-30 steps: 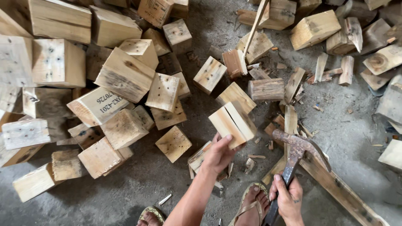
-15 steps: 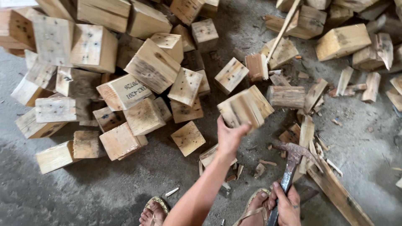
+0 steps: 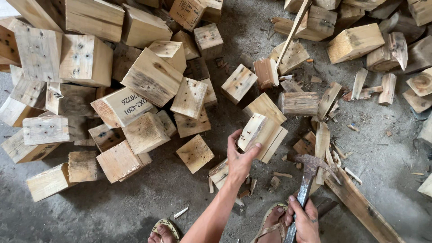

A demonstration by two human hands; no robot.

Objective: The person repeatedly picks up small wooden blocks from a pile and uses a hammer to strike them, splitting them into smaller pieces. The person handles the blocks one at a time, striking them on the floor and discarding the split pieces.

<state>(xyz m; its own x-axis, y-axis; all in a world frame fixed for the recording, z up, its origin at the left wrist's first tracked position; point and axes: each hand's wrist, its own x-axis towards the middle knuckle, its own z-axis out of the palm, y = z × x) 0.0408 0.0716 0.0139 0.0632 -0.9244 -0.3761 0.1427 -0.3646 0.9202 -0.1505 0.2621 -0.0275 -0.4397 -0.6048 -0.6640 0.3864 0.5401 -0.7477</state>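
Showing a rough grey concrete floor [image 3: 396, 148] strewn with splinters and wood chips, seen from above. Heaped across upper left: pale wooden blocks [image 3: 153, 81], many with nail holes, one stamped with dark print. Scattered at upper right: split offcuts [image 3: 355, 42] and thin slats. Lying diagonally at lower right: a long plank [image 3: 364, 209]. Left hand [image 3: 238, 159] closed around the lower edge of a pale nailed block [image 3: 263, 135], gripping it near centre, just beside a rusty claw hammer [image 3: 308, 173]. Right hand [image 3: 303, 220] wrapped around the hammer's handle, head raised close to the block. Sandalled feet [image 3: 270, 225] at bottom edge, partly cut off. Walls out of frame; right hand's fingers partly hidden; block's underside unseen.
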